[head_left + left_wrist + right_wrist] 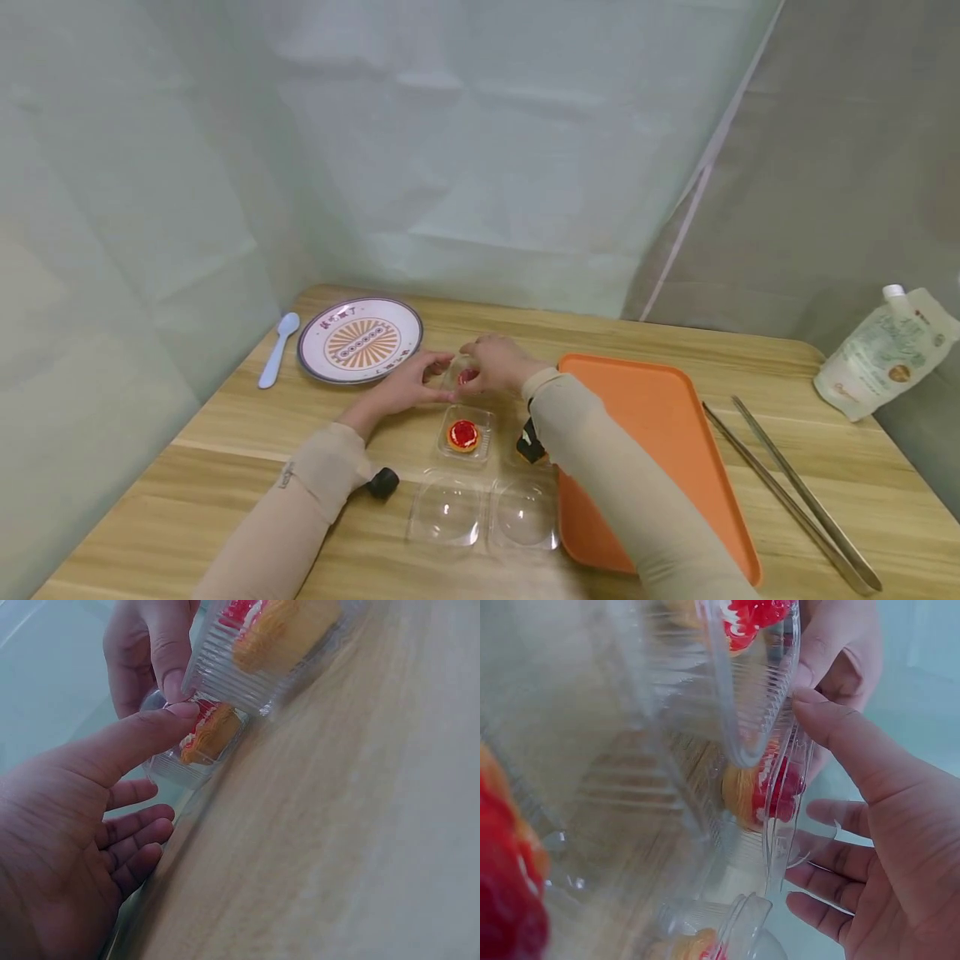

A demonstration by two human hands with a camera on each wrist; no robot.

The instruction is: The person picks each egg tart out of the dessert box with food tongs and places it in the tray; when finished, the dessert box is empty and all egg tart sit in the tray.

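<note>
A small clear plastic container (776,847) holds a red-topped tart (467,376) at the far end of the group, its clear lid over it. My left hand (408,385) holds it from the left, thumb at the near rim, fingers along the side. From the right, my right hand (497,365) grips the same container, its thumb (847,727) at the near edge and fingers beyond the lid. Just nearer, an open container (483,447) holds another red-topped tart (463,435). In the right wrist view, another lidded container (739,922) stands beside the held one.
Two open clear lids (447,510) lie toward me. An orange tray (645,433) is under my right forearm, with metal tongs (795,492) to its right. A patterned plate (360,340) and a light blue spoon (277,350) lie back left. A spouted pouch (885,354) stands far right.
</note>
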